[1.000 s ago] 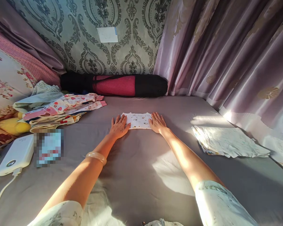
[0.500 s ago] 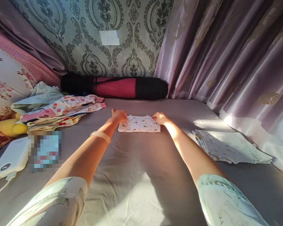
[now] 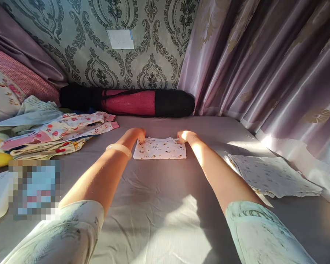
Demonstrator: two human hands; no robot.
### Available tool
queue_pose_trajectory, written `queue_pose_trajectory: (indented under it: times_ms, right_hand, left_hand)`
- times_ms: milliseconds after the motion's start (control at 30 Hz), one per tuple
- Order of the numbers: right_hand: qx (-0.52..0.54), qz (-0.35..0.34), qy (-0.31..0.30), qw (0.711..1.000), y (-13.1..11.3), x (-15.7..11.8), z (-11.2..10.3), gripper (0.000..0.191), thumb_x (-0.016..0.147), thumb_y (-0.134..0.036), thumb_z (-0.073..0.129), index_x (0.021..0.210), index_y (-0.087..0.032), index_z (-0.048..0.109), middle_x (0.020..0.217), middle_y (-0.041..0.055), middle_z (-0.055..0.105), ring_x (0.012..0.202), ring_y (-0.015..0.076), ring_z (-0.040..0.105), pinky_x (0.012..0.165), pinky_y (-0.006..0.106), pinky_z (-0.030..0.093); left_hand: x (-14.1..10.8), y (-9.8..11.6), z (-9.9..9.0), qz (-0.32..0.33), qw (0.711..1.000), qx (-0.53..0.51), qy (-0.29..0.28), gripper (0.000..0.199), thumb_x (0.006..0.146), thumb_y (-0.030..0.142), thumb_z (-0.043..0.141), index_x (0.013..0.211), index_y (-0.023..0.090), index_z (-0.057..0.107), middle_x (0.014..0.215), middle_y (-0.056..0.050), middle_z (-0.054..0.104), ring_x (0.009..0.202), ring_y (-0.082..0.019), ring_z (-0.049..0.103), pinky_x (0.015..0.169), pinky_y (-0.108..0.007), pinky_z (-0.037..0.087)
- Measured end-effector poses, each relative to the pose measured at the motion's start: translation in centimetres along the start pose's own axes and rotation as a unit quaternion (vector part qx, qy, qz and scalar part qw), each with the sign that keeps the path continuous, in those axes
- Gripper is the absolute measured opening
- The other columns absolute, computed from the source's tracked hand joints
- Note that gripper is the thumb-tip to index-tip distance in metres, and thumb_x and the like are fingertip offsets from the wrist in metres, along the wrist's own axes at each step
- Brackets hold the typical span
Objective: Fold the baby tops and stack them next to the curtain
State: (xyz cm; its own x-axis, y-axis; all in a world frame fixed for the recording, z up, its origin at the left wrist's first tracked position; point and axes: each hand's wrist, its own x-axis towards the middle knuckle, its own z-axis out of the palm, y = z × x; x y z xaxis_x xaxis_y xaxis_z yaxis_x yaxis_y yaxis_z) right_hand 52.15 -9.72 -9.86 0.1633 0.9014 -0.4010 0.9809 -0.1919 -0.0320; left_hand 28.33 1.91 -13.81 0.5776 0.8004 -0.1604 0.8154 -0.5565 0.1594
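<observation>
Grey bed [image 3: 148,190] against a patterned wall [image 3: 151,33], purple curtain [image 3: 222,55] at right. Left hand [image 3: 138,134] and right hand [image 3: 185,135]: fingers curled narrow, apparently pinching the far corners of the printed white cloth [image 3: 160,149], flat mid-bed between them. Looks light, soft, limp; both corners together seem the best hold, to limit sagging. Near edge straight, free. Most room is toward the body; black-and-pink roll [image 3: 129,102] bounds the far side, clothes pile [image 3: 63,126] left, folded stack [image 3: 275,176] right.
</observation>
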Motion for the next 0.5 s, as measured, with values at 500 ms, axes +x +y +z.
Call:
queue_pose_trajectory:
  times_ms: [500]
  right_hand:
    - [0.078,-0.006,0.07,0.994,0.6,-4.5,2.5,0.04,0.088,-0.02,0.056,0.127,-0.026,0.059,0.141,0.008,0.054,0.127,0.0272,0.053,0.094,0.038,0.051]
  left_hand:
    - [-6.5,2.0,-0.2,-0.067,0.998,0.0,0.003,0.036,0.075,0.021,0.053,0.108,0.023,0.067,0.112,-0.009,0.072,0.108,-0.028,0.064,0.095,-0.04,0.043]
